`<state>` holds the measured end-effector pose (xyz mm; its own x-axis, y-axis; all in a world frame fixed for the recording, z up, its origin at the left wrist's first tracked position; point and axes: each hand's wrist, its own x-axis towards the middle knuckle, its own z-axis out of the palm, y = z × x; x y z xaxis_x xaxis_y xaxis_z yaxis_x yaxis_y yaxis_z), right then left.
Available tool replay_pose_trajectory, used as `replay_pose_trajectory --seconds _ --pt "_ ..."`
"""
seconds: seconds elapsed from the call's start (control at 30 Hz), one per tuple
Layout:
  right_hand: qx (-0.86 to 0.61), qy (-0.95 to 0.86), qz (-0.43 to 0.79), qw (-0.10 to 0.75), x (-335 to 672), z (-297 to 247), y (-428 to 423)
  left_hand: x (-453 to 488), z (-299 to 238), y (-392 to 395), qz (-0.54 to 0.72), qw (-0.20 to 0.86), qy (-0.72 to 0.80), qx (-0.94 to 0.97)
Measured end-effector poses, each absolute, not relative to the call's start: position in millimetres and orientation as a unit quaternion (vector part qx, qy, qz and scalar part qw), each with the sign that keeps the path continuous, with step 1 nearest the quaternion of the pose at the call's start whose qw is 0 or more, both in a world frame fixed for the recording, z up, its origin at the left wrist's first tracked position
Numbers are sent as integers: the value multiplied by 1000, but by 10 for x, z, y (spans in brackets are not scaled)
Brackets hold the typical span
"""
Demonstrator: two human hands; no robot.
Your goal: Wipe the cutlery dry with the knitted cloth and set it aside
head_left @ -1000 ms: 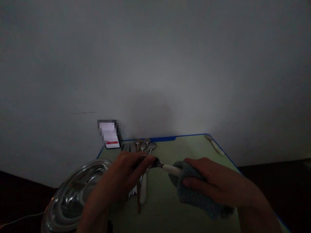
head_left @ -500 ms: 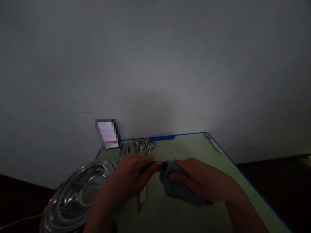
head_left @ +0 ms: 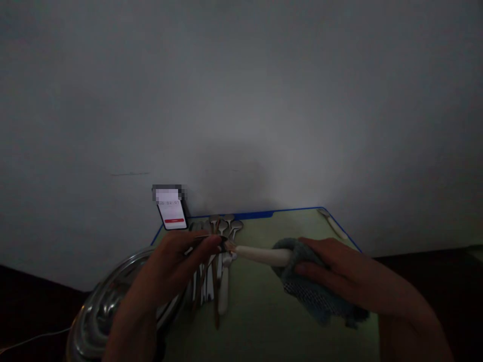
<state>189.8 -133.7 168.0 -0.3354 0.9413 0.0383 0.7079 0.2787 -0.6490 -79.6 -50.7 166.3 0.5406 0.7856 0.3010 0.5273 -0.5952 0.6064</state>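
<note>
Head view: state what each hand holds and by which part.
Left hand: a white-handled utensil, apparently a fork, by its metal head. Right hand: a cloth, wrapped around the utensil's handle end.

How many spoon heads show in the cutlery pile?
4, at the far end of the cutlery pile: back left spoon, back right spoon, middle spoon just in front, rightmost spoon. More may be hidden behind the left hand.

Left fingers (head_left: 206,251) partly hide the head of the utensil (head_left: 260,255), the cloth (head_left: 313,296) its handle end. Left of the worktop (head_left: 264,311), the bowl (head_left: 90,317) is cut off below; the phone (head_left: 175,213) is blurred on top.
</note>
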Motion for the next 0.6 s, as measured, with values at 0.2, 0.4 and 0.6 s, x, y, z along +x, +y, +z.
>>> replay_pose_trajectory --seconds 0.2,0.4,0.6 --pt "-526 -779 286 186 1801 1687 -1313 -727 1635 -515 334 263 389 817" --pt "-491 -789 306 208 1721 1645 -1236 -456 1549 -559 490 386 379 684" --pt "-471 -768 328 284 1704 1593 -1156 -325 1542 -609 441 530 268 673"
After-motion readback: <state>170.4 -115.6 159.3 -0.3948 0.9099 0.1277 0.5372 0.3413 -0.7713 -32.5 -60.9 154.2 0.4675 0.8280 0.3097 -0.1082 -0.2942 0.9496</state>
